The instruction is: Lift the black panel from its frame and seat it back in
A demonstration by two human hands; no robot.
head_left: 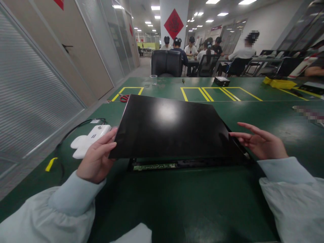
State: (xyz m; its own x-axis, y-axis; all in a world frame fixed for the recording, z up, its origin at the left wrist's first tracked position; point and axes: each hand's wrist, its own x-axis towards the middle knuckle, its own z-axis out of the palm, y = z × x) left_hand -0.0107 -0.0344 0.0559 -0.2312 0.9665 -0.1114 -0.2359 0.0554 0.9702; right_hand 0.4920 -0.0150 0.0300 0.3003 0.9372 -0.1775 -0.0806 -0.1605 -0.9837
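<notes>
A glossy black screen panel (172, 130) is tilted above a black frame (202, 164), its left side raised higher. My left hand (97, 155) grips the panel's left edge between thumb and fingers. At the right edge, my right hand (260, 141) has its fingers stretched out and apart, the index fingertip touching the panel's side. Below the panel's near edge, a green circuit board (154, 166) shows inside the frame. The rest of the frame's inside is hidden under the panel.
Left of the panel lie a white device (92, 140) and a black cable (59, 148) with a yellow tag. Red-handled scissors (124, 98) rest behind it. Farther back are a clear cup (153, 80), a black box (222, 81) and yellow items (279, 83). Several people sit beyond the green table (197, 202).
</notes>
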